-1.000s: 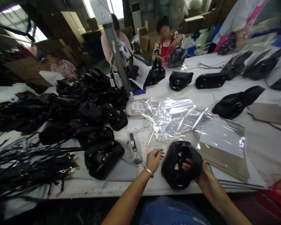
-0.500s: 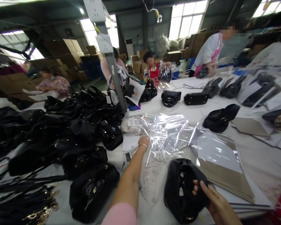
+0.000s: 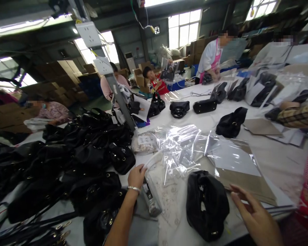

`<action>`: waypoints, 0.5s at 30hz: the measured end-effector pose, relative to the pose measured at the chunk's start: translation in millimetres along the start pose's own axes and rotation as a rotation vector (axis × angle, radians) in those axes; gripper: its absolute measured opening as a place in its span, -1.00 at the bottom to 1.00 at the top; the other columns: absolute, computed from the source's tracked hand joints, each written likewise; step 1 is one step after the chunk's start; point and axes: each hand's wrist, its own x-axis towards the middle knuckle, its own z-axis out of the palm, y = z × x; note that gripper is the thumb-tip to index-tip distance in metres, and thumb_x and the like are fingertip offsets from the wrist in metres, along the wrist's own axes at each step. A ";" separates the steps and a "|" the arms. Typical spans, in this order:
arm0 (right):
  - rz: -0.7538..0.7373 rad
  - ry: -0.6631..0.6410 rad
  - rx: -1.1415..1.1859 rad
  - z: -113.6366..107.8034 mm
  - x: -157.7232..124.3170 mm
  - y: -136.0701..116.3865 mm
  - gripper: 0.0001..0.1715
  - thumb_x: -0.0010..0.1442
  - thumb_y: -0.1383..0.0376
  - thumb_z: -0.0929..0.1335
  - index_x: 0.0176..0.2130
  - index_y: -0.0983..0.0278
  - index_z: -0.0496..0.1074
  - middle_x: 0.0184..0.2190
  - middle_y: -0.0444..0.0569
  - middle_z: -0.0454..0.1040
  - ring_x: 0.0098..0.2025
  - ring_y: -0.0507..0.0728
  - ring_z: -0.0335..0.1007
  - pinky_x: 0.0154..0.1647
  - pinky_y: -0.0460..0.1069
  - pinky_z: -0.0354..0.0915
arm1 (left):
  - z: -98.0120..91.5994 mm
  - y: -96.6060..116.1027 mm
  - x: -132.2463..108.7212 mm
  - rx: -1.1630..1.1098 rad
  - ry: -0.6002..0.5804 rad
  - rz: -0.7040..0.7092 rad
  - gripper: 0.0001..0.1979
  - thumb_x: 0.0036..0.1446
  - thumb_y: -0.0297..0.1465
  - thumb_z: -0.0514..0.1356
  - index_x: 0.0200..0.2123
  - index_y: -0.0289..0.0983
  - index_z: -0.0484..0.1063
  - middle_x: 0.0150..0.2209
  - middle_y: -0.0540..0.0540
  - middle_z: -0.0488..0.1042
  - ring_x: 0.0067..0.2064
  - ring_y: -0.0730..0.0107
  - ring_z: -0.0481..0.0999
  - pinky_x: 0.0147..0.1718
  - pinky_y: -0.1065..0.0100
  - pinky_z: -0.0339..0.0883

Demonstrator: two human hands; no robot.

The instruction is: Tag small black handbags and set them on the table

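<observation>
My left hand [image 3: 137,177], with a bracelet at its wrist, pinches the edge of a thin clear plastic bag [image 3: 154,160], left of the centre. Below that hand lies a small wrapped item [image 3: 152,200] in clear plastic. A black handbag [image 3: 207,205] stands at the near edge with its handles up. My right hand [image 3: 254,212] is just to its right, fingers apart and holding nothing. Shiny clear plastic sheets [image 3: 181,147] are spread beyond the bag. Grey-brown boards [image 3: 246,184] under a white sheet in plastic lie to the right.
Many black handbags [image 3: 84,157] are piled on the left, with straps and gold clasps [image 3: 63,227] near me. A grey post [image 3: 120,99] rises behind the plastic-wrapped bundle [image 3: 143,142]. Several people work around; a plaid sleeve [image 3: 297,114] reaches in at right.
My left hand has drawn back toward me, pulling up the plastic bag's edge. My right hand has come off the black handbag to the right. The view has shifted.
</observation>
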 end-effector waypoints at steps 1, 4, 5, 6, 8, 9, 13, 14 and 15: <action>-0.029 -0.023 -0.027 -0.6 -5.5 -7.2 -0.36 -0.18 -0.15 0.41 -0.14 0.10 0.53 -0.15 -0.02 0.56 -0.22 0.26 0.49 -0.17 0.07 0.41 | -7.0 2.3 -19.6 -0.091 0.026 0.037 -0.72 0.17 -0.26 0.15 -0.08 -0.18 0.52 -0.10 -0.11 0.59 -0.07 0.18 0.55 -0.06 0.26 0.38; -0.026 -0.327 0.057 10.3 -28.1 -30.3 -0.31 -0.06 -0.16 0.38 -0.06 0.18 0.51 -0.26 0.03 0.57 -0.51 0.09 0.36 -0.49 -0.02 0.34 | -9.7 29.5 -79.6 -0.308 0.017 0.170 -0.74 0.13 -0.22 0.21 -0.12 -0.12 0.53 -0.13 -0.03 0.60 -0.11 0.21 0.57 -0.09 0.26 0.43; -0.003 -0.456 0.129 17.0 -36.2 -37.3 -0.26 -0.02 -0.15 0.38 0.03 0.20 0.46 -0.23 0.05 0.56 -0.56 0.04 0.29 -0.57 -0.04 0.28 | -6.2 43.3 -98.6 -0.340 0.000 0.223 -0.75 0.12 -0.23 0.22 -0.13 -0.11 0.54 -0.14 -0.02 0.61 -0.13 0.21 0.58 -0.10 0.26 0.44; 0.021 -0.554 0.208 23.8 -43.7 -43.3 -0.21 0.01 -0.14 0.38 0.12 0.22 0.39 -0.19 0.07 0.55 -0.58 0.01 0.25 -0.62 -0.06 0.23 | -1.8 57.9 -116.3 -0.367 -0.020 0.283 -0.77 0.13 -0.26 0.22 -0.13 -0.11 0.54 -0.14 -0.03 0.61 -0.13 0.22 0.58 -0.10 0.26 0.44; 0.054 -0.636 0.328 33.3 -55.3 -51.8 -0.22 0.07 -0.07 0.38 0.17 0.24 0.32 -0.18 0.09 0.54 -0.58 -0.04 0.19 -0.63 -0.10 0.17 | 6.9 85.8 -145.9 -0.430 -0.067 0.418 -0.79 0.13 -0.31 0.23 -0.14 -0.12 0.54 -0.17 -0.04 0.62 -0.16 0.25 0.59 -0.13 0.28 0.45; 0.063 -0.625 0.370 33.9 -58.9 -54.1 -0.27 0.09 -0.03 0.39 0.15 0.25 0.33 -0.21 0.07 0.53 -0.58 -0.05 0.17 -0.62 -0.12 0.15 | 10.2 97.7 -156.6 -0.476 -0.117 0.482 -0.78 0.12 -0.32 0.25 -0.13 -0.13 0.54 -0.19 -0.04 0.62 -0.19 0.26 0.59 -0.15 0.30 0.46; 0.104 -0.417 0.507 0.7 -58.2 -50.5 -0.48 0.13 0.04 0.40 0.00 0.27 0.44 -0.38 -0.06 0.46 -0.60 -0.11 0.05 -0.65 -0.17 0.06 | 17.8 125.5 -168.0 -0.738 -0.435 0.552 -0.78 0.13 -0.29 0.25 -0.14 -0.16 0.55 -0.24 -0.04 0.63 -0.23 0.34 0.60 -0.17 0.39 0.45; 0.123 -0.357 0.518 -14.2 -55.2 -45.9 -0.50 0.14 0.03 0.39 -0.02 0.26 0.45 -0.43 -0.09 0.42 -0.61 -0.11 0.02 -0.67 -0.17 0.04 | 20.7 128.0 -164.0 -0.801 -0.480 0.512 -0.78 0.17 -0.28 0.21 -0.15 -0.18 0.56 -0.25 -0.04 0.63 -0.23 0.35 0.60 -0.17 0.39 0.45; 0.155 -0.310 0.519 -29.9 -52.0 -39.6 -0.52 0.14 0.02 0.39 -0.04 0.26 0.46 -0.49 -0.11 0.37 -0.62 -0.11 -0.01 -0.69 -0.18 0.02 | 25.4 129.3 -158.3 -0.855 -0.493 0.457 -0.77 0.20 -0.28 0.16 -0.16 -0.20 0.56 -0.26 -0.06 0.63 -0.23 0.35 0.60 -0.17 0.39 0.46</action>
